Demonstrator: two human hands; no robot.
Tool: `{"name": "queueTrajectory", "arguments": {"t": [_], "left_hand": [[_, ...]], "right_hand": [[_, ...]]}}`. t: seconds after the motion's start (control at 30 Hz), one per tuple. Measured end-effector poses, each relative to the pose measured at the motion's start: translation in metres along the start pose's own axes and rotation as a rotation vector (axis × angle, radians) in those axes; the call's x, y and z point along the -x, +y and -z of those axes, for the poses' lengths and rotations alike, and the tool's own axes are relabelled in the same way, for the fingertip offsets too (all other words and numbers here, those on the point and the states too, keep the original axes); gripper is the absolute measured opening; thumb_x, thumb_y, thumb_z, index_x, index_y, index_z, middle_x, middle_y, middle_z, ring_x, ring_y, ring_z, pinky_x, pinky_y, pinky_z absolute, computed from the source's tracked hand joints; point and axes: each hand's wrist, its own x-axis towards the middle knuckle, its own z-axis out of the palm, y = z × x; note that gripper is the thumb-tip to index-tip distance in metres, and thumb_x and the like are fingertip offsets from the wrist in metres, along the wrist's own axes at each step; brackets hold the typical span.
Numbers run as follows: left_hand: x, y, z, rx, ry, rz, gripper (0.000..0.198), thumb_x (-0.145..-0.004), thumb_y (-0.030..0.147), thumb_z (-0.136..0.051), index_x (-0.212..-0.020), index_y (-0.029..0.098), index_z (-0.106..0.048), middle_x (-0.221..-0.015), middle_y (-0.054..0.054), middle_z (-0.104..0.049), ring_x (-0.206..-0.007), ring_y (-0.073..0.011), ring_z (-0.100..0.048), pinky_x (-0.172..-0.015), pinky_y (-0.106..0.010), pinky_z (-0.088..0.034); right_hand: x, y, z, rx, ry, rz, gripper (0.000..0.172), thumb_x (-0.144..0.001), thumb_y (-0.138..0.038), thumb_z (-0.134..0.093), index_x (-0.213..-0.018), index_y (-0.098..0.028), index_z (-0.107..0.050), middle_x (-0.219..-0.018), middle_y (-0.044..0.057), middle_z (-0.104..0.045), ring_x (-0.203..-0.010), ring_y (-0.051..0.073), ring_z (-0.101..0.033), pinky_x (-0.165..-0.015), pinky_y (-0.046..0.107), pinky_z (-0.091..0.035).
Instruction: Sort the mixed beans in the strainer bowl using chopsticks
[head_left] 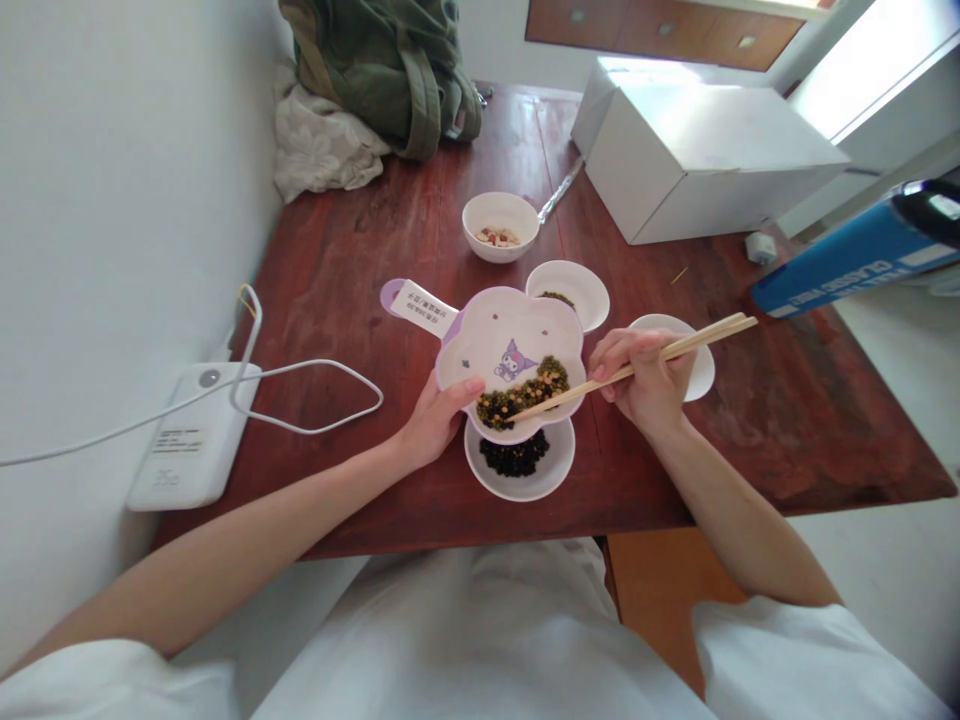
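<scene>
My left hand grips the lower left rim of a flower-shaped plate with a cartoon figure and a labelled handle. The plate is tilted toward me over a white bowl of black beans. Mixed green, yellow and black beans have gathered along its lower side. My right hand is closed round a pair of chopsticks, their tips among these beans. Behind the plate, partly hidden, stands a bowl with some green beans. Another white bowl sits behind my right hand, its inside mostly covered.
Farther back is a bowl of peanuts beside a foil-like strip. A white box and a blue bottle stand to the right. On the left lie a power bank with its cable, and a green bag.
</scene>
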Motion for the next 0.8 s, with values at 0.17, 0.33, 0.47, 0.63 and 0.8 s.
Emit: {"name": "queueTrajectory", "arguments": {"t": [0.17, 0.33, 0.47, 0.63, 0.8], "left_hand": [[-0.0005, -0.0014, 0.002, -0.01, -0.002, 0.018, 0.093, -0.081, 0.069, -0.102, -0.158, 0.022, -0.079, -0.14, -0.015, -0.093, -0.152, -0.0515, -0.077, -0.133, -0.067, -0.06], [0.0006, 0.0003, 0.0002, -0.004, 0.01, 0.009, 0.092, -0.082, 0.067, -0.101, -0.159, 0.022, -0.078, -0.141, -0.016, -0.093, -0.15, -0.052, -0.078, -0.133, -0.068, -0.059], [0.0006, 0.0015, -0.0013, -0.001, 0.002, 0.004, 0.089, -0.084, 0.066, -0.101, -0.158, 0.023, -0.079, -0.139, -0.016, -0.093, -0.149, -0.0521, -0.079, -0.132, -0.068, -0.06], [-0.0001, -0.0003, -0.0003, -0.001, 0.005, 0.003, 0.091, -0.083, 0.066, -0.102, -0.16, 0.023, -0.078, -0.139, -0.016, -0.093, -0.149, -0.0521, -0.079, -0.132, -0.069, -0.06], [0.0004, -0.0009, -0.0002, -0.002, 0.01, 0.004, 0.091, -0.083, 0.067, -0.102, -0.158, 0.023, -0.079, -0.137, -0.016, -0.094, -0.148, -0.0524, -0.08, -0.131, -0.068, -0.061]], "right_hand": [[0.0, 0.0029, -0.0041, 0.011, 0.017, -0.005, 0.078, -0.103, -0.078, -0.083, -0.051, -0.021, -0.076, -0.049, 0.004, -0.068, -0.032, 0.007, -0.045, -0.029, 0.022, -0.024], [0.0026, 0.0031, -0.0036, 0.019, 0.016, -0.005, 0.075, -0.103, -0.077, -0.084, -0.053, -0.022, -0.078, -0.053, 0.005, -0.072, -0.034, 0.008, -0.048, -0.031, 0.022, -0.026], [0.0052, 0.0047, 0.0, 0.039, -0.011, 0.022, 0.073, -0.106, -0.075, -0.081, -0.056, -0.023, -0.082, -0.056, 0.006, -0.074, -0.036, 0.009, -0.048, -0.032, 0.023, -0.03], [0.006, 0.0071, 0.0015, 0.04, -0.013, 0.02, 0.073, -0.103, -0.079, -0.082, -0.056, -0.022, -0.082, -0.056, 0.006, -0.075, -0.035, 0.009, -0.048, -0.032, 0.024, -0.031], [0.0051, 0.0076, 0.0005, -0.007, -0.067, 0.017, 0.069, -0.105, -0.075, -0.082, -0.061, -0.022, -0.086, -0.057, 0.007, -0.076, -0.036, 0.01, -0.054, -0.033, 0.023, -0.032]]}}
